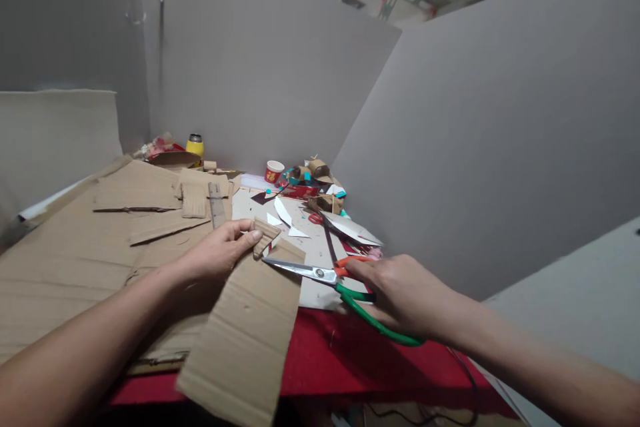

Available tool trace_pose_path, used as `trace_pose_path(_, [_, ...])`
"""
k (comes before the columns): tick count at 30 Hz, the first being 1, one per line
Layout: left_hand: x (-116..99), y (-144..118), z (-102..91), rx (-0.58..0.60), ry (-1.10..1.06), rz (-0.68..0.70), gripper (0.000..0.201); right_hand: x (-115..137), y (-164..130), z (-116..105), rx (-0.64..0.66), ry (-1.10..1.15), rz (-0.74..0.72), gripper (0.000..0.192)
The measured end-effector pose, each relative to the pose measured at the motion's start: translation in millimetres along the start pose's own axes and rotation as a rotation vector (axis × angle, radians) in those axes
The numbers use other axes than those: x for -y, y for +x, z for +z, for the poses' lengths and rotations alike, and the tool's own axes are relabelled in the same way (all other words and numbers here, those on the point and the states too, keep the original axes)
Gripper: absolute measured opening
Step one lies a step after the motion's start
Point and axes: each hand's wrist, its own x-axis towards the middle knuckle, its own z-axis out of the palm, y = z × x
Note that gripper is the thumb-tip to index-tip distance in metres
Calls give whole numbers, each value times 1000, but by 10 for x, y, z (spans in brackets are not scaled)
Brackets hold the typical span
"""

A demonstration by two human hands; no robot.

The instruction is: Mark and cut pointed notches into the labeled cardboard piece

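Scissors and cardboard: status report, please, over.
Left hand pinches cardboard strip at its top. Right hand holds scissors, blades at strip's right edge. Paper scraps and ruler lie behind, apart.

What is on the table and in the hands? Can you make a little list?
left hand: pinches the cardboard strip at its far end
right hand: holds the scissors, blades at the strip's edge
table: red top, strewn with cardboard sheets
ruler: lies on the cardboard
paper cup: at the back
yellow bottle: back left
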Motion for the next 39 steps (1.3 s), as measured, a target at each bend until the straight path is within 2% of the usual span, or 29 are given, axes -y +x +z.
trace_pose_path(3, [11, 13, -46, -66, 13, 15, 39, -62, -35, 74, -84, 52, 64, 28])
trace_pose_path(6, [9, 17, -81, -111, 42, 28, 41, -83, -40, 188, -206, 243, 138, 32])
trace_pose_path(9, [-7, 8, -89, -123, 89, 37, 41, -8, 32, 306, -324, 584, 237, 33])
trace_pose_path(13, [-36, -5, -41, -139, 193, 103, 40, 207, 252, 412, -329, 1213, 384, 38])
trace_pose_path(17, [-53, -55, 72, -218, 364, 299, 30, 400, 500, 396, -339, 1619, 381, 45])
trace_pose_path(20, [-48, -134, 157, -266, 543, 486, 21, 493, 634, 301, -339, 1754, 346, 49])
trace_pose_path(23, [-29, -213, 215, -253, 693, 653, 20, 573, 696, 174, -332, 1952, 293, 50])
trace_pose_path(26, [-14, -266, 248, -254, 808, 776, 17, 657, 680, 49, -320, 2005, 254, 47])
trace_pose_path(30, [-34, -330, 273, -284, 896, 864, 13, 743, 582, -118, -194, 1996, 163, 43])
trace_pose_path(33, [-76, -375, 289, -322, 891, 933, 23, 761, 496, -225, -157, 1988, 106, 41])
trace_pose_path(36, [-107, -390, 310, -385, 852, 949, 48, 744, 397, -276, -241, 2005, 103, 41])
trace_pose_path(39, [-132, -374, 315, -475, 843, 943, 64, 703, 266, -265, -350, 1956, 132, 38])
